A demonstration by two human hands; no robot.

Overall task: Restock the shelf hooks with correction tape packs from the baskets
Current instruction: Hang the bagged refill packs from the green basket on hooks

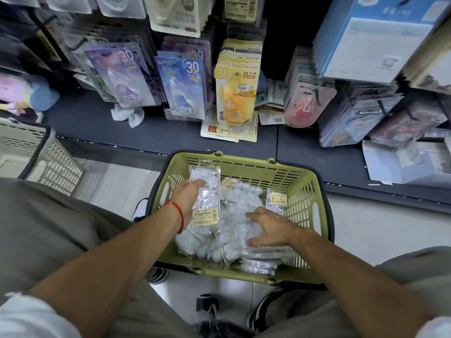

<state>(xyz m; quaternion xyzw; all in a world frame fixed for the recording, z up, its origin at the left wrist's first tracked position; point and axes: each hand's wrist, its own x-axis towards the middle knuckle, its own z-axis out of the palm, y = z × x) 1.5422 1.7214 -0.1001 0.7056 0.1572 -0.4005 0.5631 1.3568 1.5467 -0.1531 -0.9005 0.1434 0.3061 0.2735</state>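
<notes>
Dark shelving (97,123) runs across the top of your view, above a pale tiled floor, with carded correction tape hanging on hooks: two purple-blue cards (181,86) printed "30", and a yellow card (236,93) marked "20" and "NO 8853". Below you a green basket (314,198) sits on the floor, heaped with clear correction tape packs (231,230). Your left hand (188,198), a red string at its wrist, is raised over the basket's left side, fingers curled round one clear pack (207,191) held upright; its beige label carries small print too fine to read. Your right hand (271,228) lies palm down on the heap, fingers straight and slightly spread, gripping nothing. Another, beige basket (36,154) stands at far left
</notes>
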